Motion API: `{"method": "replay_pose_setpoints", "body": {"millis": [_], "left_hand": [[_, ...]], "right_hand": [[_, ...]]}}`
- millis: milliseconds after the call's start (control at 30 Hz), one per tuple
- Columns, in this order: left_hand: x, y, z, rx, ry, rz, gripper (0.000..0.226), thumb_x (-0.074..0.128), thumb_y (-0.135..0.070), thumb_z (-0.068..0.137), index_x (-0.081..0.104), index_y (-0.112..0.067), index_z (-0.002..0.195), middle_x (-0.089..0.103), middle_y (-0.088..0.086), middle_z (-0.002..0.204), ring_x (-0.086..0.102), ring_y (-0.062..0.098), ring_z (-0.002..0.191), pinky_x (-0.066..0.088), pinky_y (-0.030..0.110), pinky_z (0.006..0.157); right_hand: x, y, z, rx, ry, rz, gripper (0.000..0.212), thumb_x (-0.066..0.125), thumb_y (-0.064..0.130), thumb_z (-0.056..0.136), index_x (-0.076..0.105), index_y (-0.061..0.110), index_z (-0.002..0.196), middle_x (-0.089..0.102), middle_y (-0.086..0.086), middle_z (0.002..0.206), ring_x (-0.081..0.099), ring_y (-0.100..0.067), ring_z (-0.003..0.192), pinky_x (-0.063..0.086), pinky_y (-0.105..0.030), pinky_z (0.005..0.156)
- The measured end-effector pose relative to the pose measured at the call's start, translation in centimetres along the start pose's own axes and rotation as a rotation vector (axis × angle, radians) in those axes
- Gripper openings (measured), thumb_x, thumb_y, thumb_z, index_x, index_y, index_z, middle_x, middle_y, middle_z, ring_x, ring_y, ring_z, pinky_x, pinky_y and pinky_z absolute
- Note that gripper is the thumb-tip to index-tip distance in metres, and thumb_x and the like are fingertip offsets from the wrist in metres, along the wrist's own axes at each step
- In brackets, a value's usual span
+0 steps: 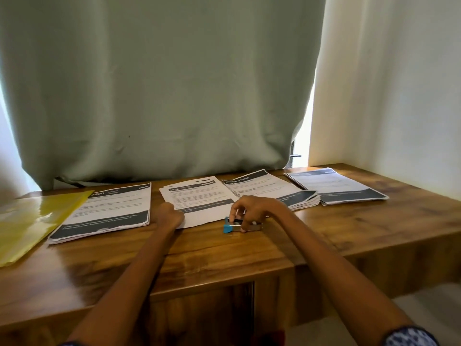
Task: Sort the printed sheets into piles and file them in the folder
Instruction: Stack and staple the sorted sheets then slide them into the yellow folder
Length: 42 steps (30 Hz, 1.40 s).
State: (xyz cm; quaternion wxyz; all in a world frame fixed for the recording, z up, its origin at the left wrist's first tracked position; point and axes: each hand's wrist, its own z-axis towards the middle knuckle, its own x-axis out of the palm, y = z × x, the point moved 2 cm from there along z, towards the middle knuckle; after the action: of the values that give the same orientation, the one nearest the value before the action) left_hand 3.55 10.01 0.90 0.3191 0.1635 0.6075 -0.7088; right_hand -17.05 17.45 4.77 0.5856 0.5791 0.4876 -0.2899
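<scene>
Wooden surface (249, 248) under a green curtain (159, 91). Right hand (252, 211) curls over a blue stapler (232, 225), gripping it just beside the second pile (199, 201). Left hand (169, 217) pinches that pile's near-left corner. Three more printed piles (107, 211) flank it; yellow folder (30, 221) lies far left.

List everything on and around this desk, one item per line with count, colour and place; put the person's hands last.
Paper piles: four, white with dark bands, in a row along the desk's back.
Folder: one, yellow, desk's left end, under the leftmost pile's edge.
Stapler: one, blue and metal, before the second pile.
Desk: one, brown wood.
Curtain: one, grey-green, behind the desk.
Wall: white, right.
Left hand: grips the second pile's near-left corner.
Right hand: its grip closes on the stapler.
</scene>
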Motion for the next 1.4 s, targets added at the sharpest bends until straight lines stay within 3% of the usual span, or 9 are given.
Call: {"method": "replay_pose_setpoints", "body": {"millis": [233, 333, 433, 533, 700, 933, 1100, 1233, 1400], "left_hand": [[-1.5, -0.4, -1.4, -0.038, 0.071, -0.126, 0.04, 0.063, -0.009, 0.088, 0.048, 0.0, 0.124, 0.051, 0.018, 0.13, 0.051, 0.033, 0.114, 0.046, 0.033, 0.091], [-2.0, 0.0, -1.3, -0.118, 0.083, -0.208, 0.035, 0.063, -0.01, 0.087, 0.05, -0.001, 0.119, 0.053, 0.018, 0.125, 0.054, 0.032, 0.107, 0.048, 0.031, 0.085], [-2.1, 0.1, -0.8, -0.177, 0.083, -0.278, 0.032, 0.062, -0.009, 0.088, 0.051, 0.001, 0.117, 0.054, 0.019, 0.124, 0.055, 0.033, 0.107, 0.047, 0.032, 0.085], [-2.1, 0.2, -0.2, -0.223, 0.062, -0.33, 0.029, 0.06, -0.009, 0.09, 0.051, 0.001, 0.116, 0.055, 0.019, 0.124, 0.056, 0.033, 0.106, 0.047, 0.033, 0.086], [-2.1, 0.2, 1.3, -0.299, 0.108, -0.477, 0.031, 0.059, -0.006, 0.09, 0.048, -0.001, 0.118, 0.051, 0.017, 0.131, 0.056, 0.035, 0.11, 0.049, 0.036, 0.087], [-3.1, 0.4, 3.8, -0.398, 0.292, -0.665, 0.04, 0.056, 0.0, 0.089, 0.042, -0.003, 0.127, 0.05, 0.019, 0.131, 0.055, 0.036, 0.111, 0.051, 0.038, 0.071], [-2.3, 0.2, 4.2, -0.465, 0.461, -0.81, 0.025, 0.06, -0.003, 0.088, 0.051, -0.004, 0.11, 0.061, 0.017, 0.098, 0.059, 0.03, 0.09, 0.055, 0.037, 0.063], [-0.3, 0.3, 5.0, -0.369, 0.304, -0.594, 0.018, 0.06, -0.006, 0.089, 0.047, -0.008, 0.101, 0.058, 0.014, 0.109, 0.057, 0.028, 0.095, 0.051, 0.038, 0.08], [-0.9, 1.0, 5.8, -0.173, 0.039, -0.437, 0.016, 0.055, -0.017, 0.094, 0.048, -0.012, 0.08, 0.058, 0.012, 0.102, 0.056, 0.029, 0.093, 0.045, 0.035, 0.077]], "right_hand": [[-2.2, -5.3, -4.1, 0.393, -0.1, -0.196, 0.044, 0.07, 0.0, 0.076, 0.054, 0.009, 0.117, 0.053, -0.01, 0.119, 0.053, -0.025, 0.106, 0.049, -0.034, 0.091], [-2.6, -6.4, -4.3, 0.48, -0.109, -0.3, 0.03, 0.072, 0.002, 0.075, 0.055, 0.012, 0.098, 0.059, -0.008, 0.111, 0.055, -0.019, 0.096, 0.05, -0.034, 0.092], [-2.4, -5.3, -3.2, 0.521, -0.162, -0.423, 0.042, 0.075, 0.01, 0.075, 0.055, 0.01, 0.112, 0.06, -0.008, 0.114, 0.057, -0.022, 0.104, 0.049, -0.034, 0.091], [-2.2, -2.9, -0.5, 0.406, -0.302, -0.45, 0.045, 0.073, 0.017, 0.079, 0.053, 0.01, 0.118, 0.058, -0.008, 0.117, 0.055, -0.023, 0.11, 0.046, -0.034, 0.094], [-0.6, 1.2, 5.7, 0.045, -0.416, -0.155, 0.031, 0.066, 0.021, 0.085, 0.057, 0.013, 0.114, 0.058, -0.008, 0.122, 0.054, -0.021, 0.109, 0.044, -0.029, 0.091], [-0.2, 1.9, 12.0, -0.009, -0.47, -0.017, 0.025, 0.059, 0.019, 0.09, 0.059, 0.011, 0.113, 0.061, -0.011, 0.118, 0.057, -0.023, 0.104, 0.046, -0.027, 0.086], [0.8, 1.7, 13.5, -0.041, -0.45, -0.015, 0.024, 0.06, 0.012, 0.087, 0.065, 0.011, 0.11, 0.065, -0.008, 0.113, 0.057, -0.021, 0.103, 0.043, -0.021, 0.082], [1.7, 0.7, 14.1, -0.104, -0.544, 0.058, 0.02, 0.06, 0.013, 0.086, 0.068, 0.012, 0.105, 0.068, -0.008, 0.107, 0.06, -0.018, 0.091, 0.043, -0.013, 0.07], [1.3, -0.2, 14.2, -0.043, -0.705, 0.155, 0.029, 0.057, 0.021, 0.091, 0.055, 0.017, 0.119, 0.062, -0.004, 0.116, 0.059, -0.018, 0.102, 0.051, -0.029, 0.086]]}}
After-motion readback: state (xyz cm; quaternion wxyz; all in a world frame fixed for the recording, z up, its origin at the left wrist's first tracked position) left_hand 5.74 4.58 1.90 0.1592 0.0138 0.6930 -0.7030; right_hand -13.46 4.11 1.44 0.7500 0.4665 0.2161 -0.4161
